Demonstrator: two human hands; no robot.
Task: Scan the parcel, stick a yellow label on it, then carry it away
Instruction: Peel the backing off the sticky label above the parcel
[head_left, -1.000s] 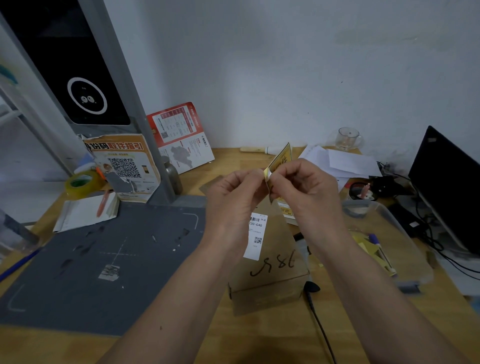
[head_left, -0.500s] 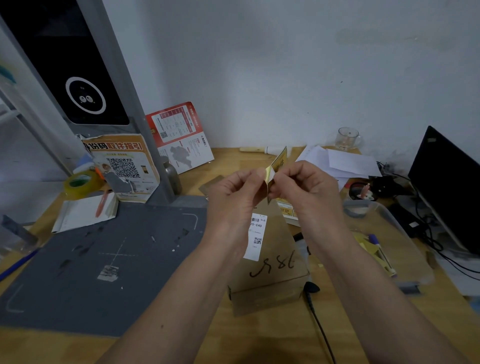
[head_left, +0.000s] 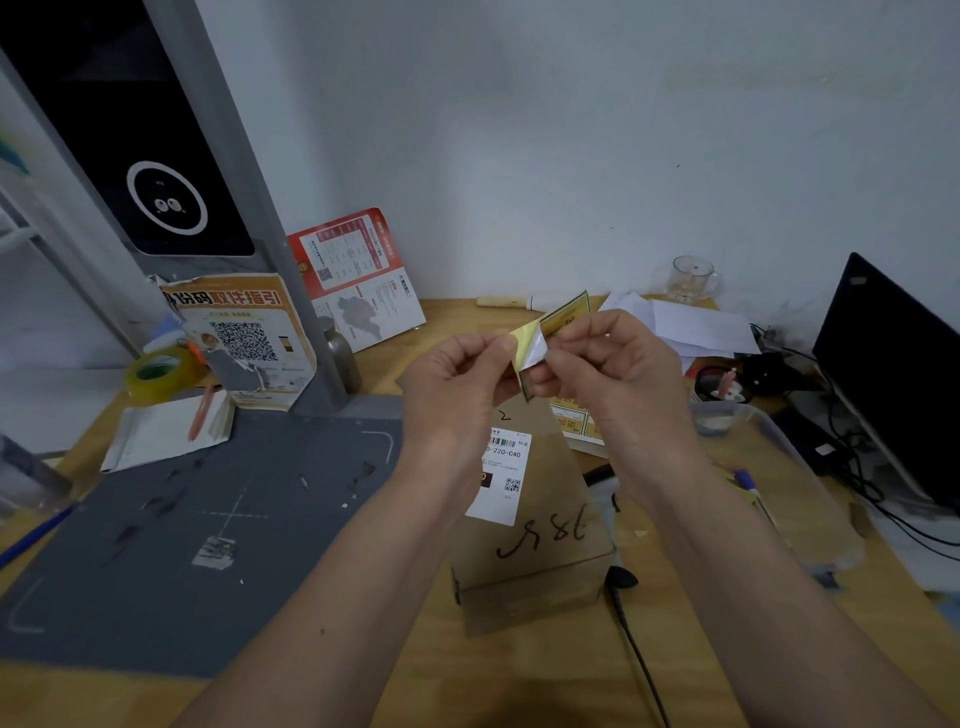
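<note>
A brown cardboard parcel (head_left: 540, 530) lies on the wooden desk, with a white shipping label (head_left: 501, 473) and handwritten black marks on its top. Above its far end I hold a yellow label (head_left: 563, 317) between both hands. My left hand (head_left: 457, 379) pinches a peeled-back corner whose pale underside (head_left: 530, 351) shows. My right hand (head_left: 613, 374) grips the rest of the label with its backing. Both hands hover above the parcel without touching it.
A grey scanning mat (head_left: 182, 525) lies left of the parcel, below a dark scanner screen (head_left: 156, 171) on a post. A clear plastic tray (head_left: 795, 493), a laptop (head_left: 893, 374), cables and a sheet of yellow labels (head_left: 576, 421) crowd the right. A tape roll (head_left: 156, 369) sits far left.
The yellow label's corner has peeled further from its backing, showing more pale underside. My hands have stayed above the parcel, which has not moved.
</note>
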